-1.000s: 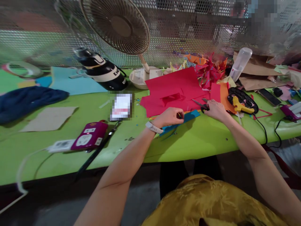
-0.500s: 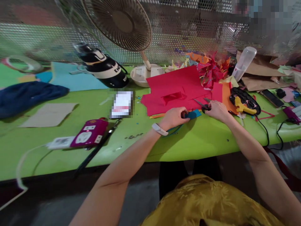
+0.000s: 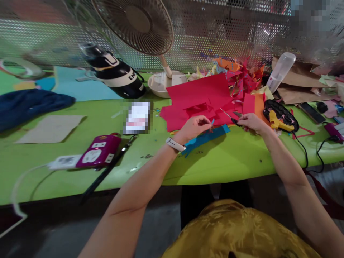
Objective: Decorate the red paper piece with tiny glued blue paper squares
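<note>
Between thumb and fingertips, my left hand (image 3: 194,128) pinches a small blue scrap of paper (image 3: 213,122). Below that hand, a longer blue paper strip (image 3: 206,139) lies on the table, its left end ragged and partly behind my wrist. My right hand (image 3: 251,123) is wrapped round the dark handles of a pair of scissors (image 3: 234,120). The scissors' blades stand apart and point up and left, over the red paper (image 3: 200,93). No paper sits between the blades.
Behind the red paper stand a fan (image 3: 139,23) and a pile of red and orange folded paper (image 3: 242,79). A yellow glue gun (image 3: 279,122) rests on a black palette at right. A black bottle (image 3: 115,75) and purple power adapter (image 3: 100,150) are at left.
My left hand has lifted slightly up and left off the blue strip, and a small blue scrap now shows in its fingertips. More of the strip is visible. The scissors have barely moved.
</note>
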Demonstrator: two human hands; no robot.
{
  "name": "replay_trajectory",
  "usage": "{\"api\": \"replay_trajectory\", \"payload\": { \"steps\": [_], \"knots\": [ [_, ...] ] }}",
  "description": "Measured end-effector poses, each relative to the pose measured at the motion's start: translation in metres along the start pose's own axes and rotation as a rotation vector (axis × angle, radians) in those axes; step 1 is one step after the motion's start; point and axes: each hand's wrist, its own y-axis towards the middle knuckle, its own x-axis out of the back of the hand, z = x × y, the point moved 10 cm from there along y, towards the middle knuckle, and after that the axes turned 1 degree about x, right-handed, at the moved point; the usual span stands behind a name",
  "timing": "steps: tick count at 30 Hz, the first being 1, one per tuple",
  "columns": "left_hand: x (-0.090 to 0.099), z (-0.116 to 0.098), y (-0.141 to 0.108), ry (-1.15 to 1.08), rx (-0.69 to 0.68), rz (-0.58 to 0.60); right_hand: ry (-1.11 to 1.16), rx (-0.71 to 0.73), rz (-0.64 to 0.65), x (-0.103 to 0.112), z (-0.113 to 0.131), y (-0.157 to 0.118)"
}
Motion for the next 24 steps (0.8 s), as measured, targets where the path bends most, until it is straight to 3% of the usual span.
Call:
{"api": "replay_trajectory", "payload": {
  "steps": [6,12,17,24],
  "knots": [
    [-0.006,0.01,-0.004,-0.3,0.167,0.069,0.423,-0.121,0.106,-0.016,0.0,-0.007],
    [-0.015,0.017,-0.009,-0.499,0.321,0.108,0.764,-0.107,0.157,-0.036,0.001,-0.005],
    [-0.021,0.016,-0.012,-0.543,0.328,0.148,0.774,-0.076,0.151,-0.045,0.004,-0.005],
    [-0.019,0.011,-0.008,-0.455,0.222,0.161,0.719,-0.042,0.199,-0.053,0.01,-0.01]
  ]
}}
